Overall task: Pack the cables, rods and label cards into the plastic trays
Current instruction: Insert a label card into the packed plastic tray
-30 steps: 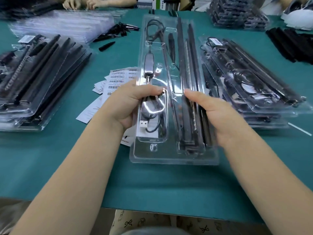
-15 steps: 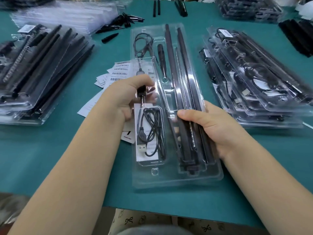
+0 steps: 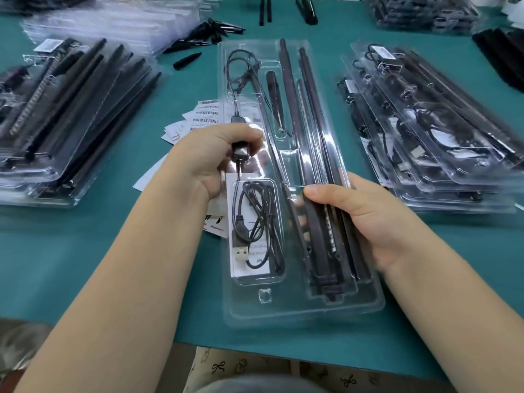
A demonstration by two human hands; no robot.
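Pinching the cable's inline controller (image 3: 240,150), the left hand (image 3: 211,160) sits at the tray (image 3: 300,313) (clear plastic). The right hand (image 3: 365,217) clamps the rods (image 3: 320,222).

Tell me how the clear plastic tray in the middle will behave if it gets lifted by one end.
The clear plastic blister tray looks thin, so it will probably flex or sag if lifted by one end. The long black rods along its right channel may stiffen that side somewhat. The coiled black USB cable lies loose in its pocket and could slide out if tilted.

Bare forearms, no sleeves, short fingernails
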